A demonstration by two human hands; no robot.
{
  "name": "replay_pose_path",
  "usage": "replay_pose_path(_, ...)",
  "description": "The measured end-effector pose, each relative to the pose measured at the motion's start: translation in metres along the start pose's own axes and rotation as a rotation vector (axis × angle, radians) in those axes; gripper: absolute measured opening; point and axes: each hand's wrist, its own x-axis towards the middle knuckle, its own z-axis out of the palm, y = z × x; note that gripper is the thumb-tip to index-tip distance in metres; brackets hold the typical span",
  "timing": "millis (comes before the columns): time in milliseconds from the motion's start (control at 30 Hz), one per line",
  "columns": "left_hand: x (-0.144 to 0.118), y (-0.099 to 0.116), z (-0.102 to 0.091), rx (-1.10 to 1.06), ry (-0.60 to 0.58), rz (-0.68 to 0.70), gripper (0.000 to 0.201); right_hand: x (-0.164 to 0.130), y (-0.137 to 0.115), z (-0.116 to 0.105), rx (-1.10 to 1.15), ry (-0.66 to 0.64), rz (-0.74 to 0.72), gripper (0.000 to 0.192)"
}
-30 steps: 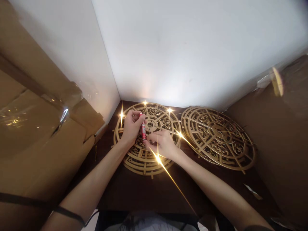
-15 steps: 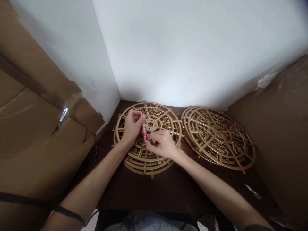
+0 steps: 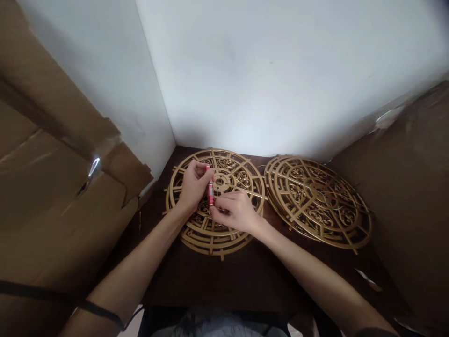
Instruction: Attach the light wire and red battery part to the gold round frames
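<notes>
Red tube (image 3: 210, 193) pinched between left hand (image 3: 192, 187) and right hand (image 3: 234, 211) over the gold disc (image 3: 213, 201); a hard squeeze could spill onto the fretwork.

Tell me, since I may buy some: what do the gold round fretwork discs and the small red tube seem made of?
The gold round fretwork discs look like thin cut board or plastic with satin gold paint: flat, crisp openwork. The small red tube, held by the left hand and right hand, looks like glossy plastic; uncertain.
</notes>
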Motion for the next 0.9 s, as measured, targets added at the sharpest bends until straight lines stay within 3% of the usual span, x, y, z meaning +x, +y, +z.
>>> replay_pose_path(900, -0.0016, 0.0006, -0.001, -0.018, -0.016, 0.006, 0.025, 0.0002, 0.0003, 0.0013, -0.036, -0.024, -0.06, 0.037)
